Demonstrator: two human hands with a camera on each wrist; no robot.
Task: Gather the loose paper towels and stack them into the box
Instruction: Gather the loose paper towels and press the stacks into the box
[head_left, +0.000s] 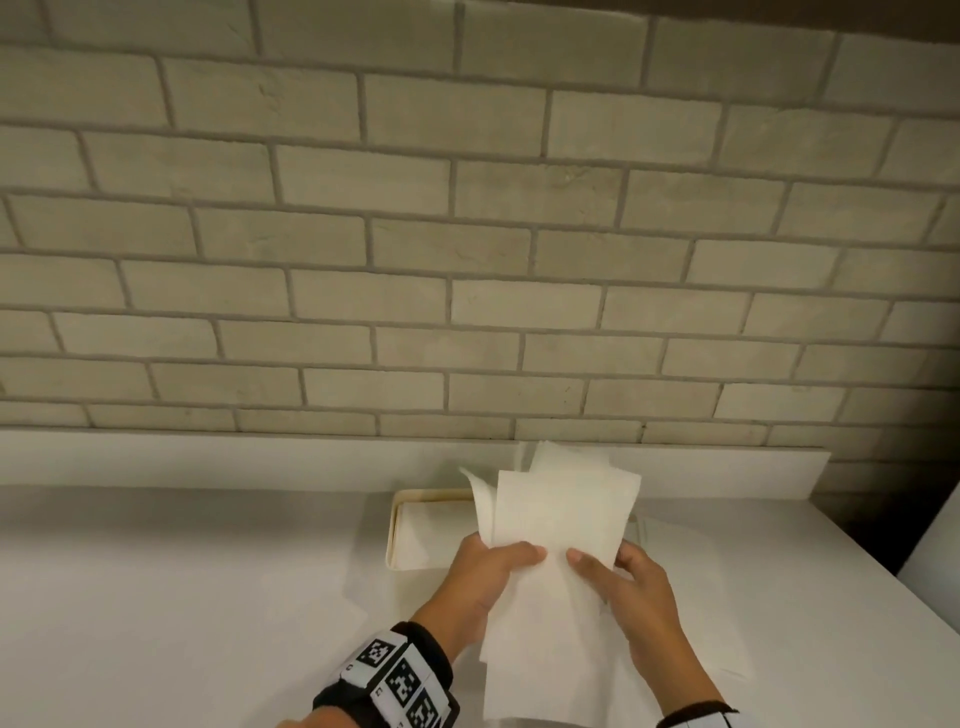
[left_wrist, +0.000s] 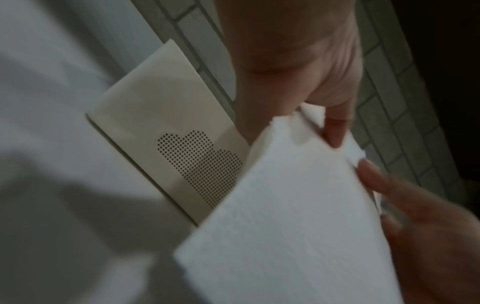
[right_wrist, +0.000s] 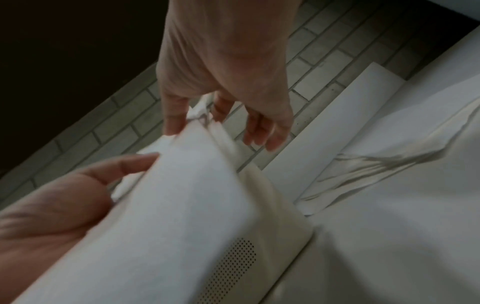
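Note:
Both my hands hold a bundle of white paper towels (head_left: 563, 514) upright over the white counter. My left hand (head_left: 511, 558) grips the bundle's left edge, thumb in front. My right hand (head_left: 602, 564) grips its right side, thumb on the front sheet. Behind and under the bundle sits the cream box (head_left: 415, 499), open-topped, with a dotted pattern on its side (left_wrist: 166, 111) (right_wrist: 262, 255). In the left wrist view my left thumb pinches the paper towels (left_wrist: 298, 216). The right wrist view shows the paper towels (right_wrist: 182, 201) pinched by my right fingers (right_wrist: 175, 121). More loose towels (head_left: 691, 582) (right_wrist: 389, 160) lie flat right of the box.
A grey brick wall (head_left: 467, 234) stands close behind the counter, with a low white backsplash strip (head_left: 260, 457) along its foot. The counter's right edge (head_left: 883, 561) drops off near the loose towels. Another flat sheet (head_left: 343, 613) lies left of my left wrist.

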